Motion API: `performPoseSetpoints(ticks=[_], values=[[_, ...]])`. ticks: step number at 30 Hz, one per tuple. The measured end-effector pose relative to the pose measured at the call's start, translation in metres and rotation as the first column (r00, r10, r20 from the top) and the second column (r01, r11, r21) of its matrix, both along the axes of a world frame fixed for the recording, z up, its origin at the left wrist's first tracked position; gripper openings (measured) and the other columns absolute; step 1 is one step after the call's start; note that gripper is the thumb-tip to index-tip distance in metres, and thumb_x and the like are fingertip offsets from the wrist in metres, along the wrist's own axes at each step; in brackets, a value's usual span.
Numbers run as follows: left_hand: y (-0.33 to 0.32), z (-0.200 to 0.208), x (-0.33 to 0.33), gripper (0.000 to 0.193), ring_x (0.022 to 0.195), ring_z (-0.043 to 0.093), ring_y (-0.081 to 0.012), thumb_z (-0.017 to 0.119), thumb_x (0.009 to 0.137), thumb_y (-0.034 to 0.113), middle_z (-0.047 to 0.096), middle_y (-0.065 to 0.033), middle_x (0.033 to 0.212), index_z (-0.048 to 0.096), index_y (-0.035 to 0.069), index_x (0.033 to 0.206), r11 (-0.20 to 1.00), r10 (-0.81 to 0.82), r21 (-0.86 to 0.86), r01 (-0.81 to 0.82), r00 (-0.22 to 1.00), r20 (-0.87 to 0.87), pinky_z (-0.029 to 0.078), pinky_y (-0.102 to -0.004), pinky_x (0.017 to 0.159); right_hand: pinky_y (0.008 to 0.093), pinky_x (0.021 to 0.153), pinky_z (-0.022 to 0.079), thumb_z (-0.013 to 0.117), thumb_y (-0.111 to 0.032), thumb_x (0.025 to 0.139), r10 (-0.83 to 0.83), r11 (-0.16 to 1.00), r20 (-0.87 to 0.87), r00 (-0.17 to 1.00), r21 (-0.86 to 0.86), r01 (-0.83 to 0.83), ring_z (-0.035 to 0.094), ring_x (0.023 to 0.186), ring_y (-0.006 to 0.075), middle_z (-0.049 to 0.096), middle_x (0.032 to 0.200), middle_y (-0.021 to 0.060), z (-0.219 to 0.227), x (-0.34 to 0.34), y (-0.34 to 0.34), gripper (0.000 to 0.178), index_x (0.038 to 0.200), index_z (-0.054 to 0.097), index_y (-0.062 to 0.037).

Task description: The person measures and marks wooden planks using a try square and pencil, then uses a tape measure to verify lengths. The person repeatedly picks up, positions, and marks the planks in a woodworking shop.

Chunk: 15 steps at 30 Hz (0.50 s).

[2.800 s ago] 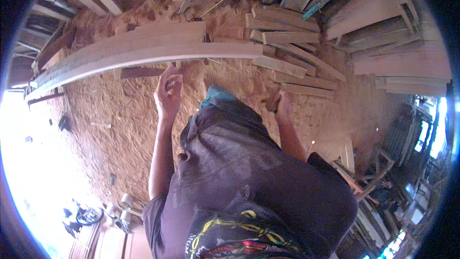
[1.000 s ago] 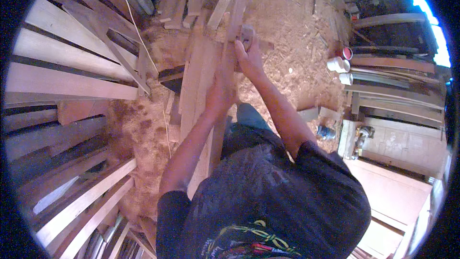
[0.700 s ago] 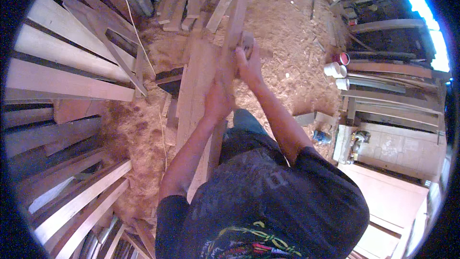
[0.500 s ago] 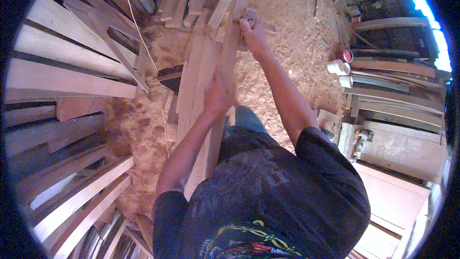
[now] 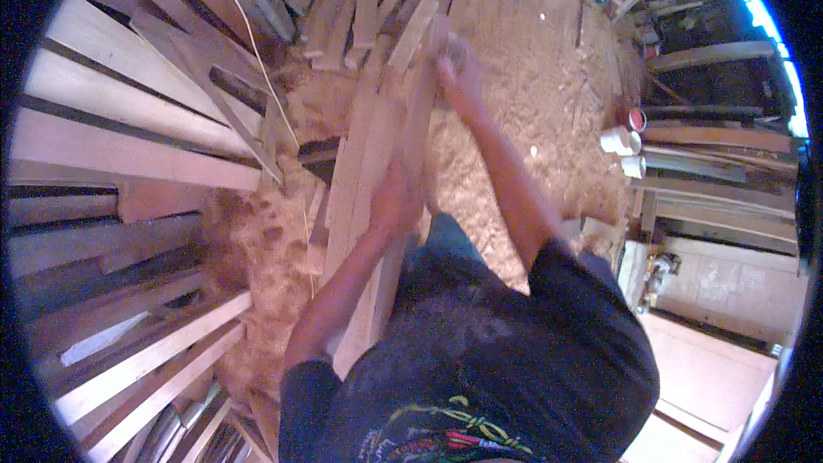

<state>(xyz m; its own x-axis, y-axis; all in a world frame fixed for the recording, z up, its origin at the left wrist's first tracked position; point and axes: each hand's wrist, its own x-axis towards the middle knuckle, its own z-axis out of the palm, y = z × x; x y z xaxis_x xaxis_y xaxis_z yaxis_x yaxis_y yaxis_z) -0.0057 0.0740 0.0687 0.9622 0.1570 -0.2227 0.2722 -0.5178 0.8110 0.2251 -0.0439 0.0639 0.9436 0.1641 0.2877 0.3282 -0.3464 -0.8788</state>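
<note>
A long, narrow wooden board (image 5: 419, 111) stretches away from my body over other lengths of timber. My left hand (image 5: 397, 199) is closed round its near part, fingers partly hidden and blurred. Near the board's far end, my right hand (image 5: 456, 69) grips a small brownish block-like piece (image 5: 454, 50) against the board's right side. Motion blur hides what kind of piece it is. Beneath and left of the board lie wider planks (image 5: 353, 197), running lengthwise toward my body.
Stacked timber (image 5: 141, 150) fills the left side, with a pale cord (image 5: 257, 47) hanging across it. Cut wood pieces (image 5: 364, 9) lie beyond the planks. Shavings cover the floor (image 5: 514, 180). White tubs (image 5: 615, 141) and a wooden rack (image 5: 711, 180) stand at right.
The whole view has shifted, so everything sits slightly lower and further right. Both hands stay on the board and the small piece, the right one now more blurred.
</note>
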Motion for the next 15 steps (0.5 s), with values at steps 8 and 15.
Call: performPoseSetpoints(ticks=[8,15], values=[[0.008,-0.003,0.0,0.089,0.12,0.061,-0.0502,0.067,0.087,0.017,0.056,-0.0356,0.138,0.019,-0.005,0.159,0.997,-0.073,-0.025,0.07,0.973,-0.218,0.052,-0.0529,0.1,0.0406,0.11,0.043,0.06,-0.025,0.1,0.071,0.997,-0.408,0.91,0.068,-0.047,0.055,0.131,0.0285,0.057,0.139,0.019,0.018,0.05,-0.001,0.059,0.149,0.041,0.0014],[0.006,-0.027,0.001,0.088,0.092,0.068,-0.0514,0.066,0.089,0.022,0.068,-0.0311,0.112,0.019,0.003,0.16,0.985,-0.042,0.17,0.038,0.999,0.018,0.055,-0.0576,0.08,0.0478,0.113,0.04,0.059,-0.026,0.098,-0.135,0.984,-0.069,0.988,0.106,0.141,0.054,0.127,0.0367,0.058,0.135,0.0215,-0.017,0.005,0.011,0.046,0.136,0.052,-0.0007]])
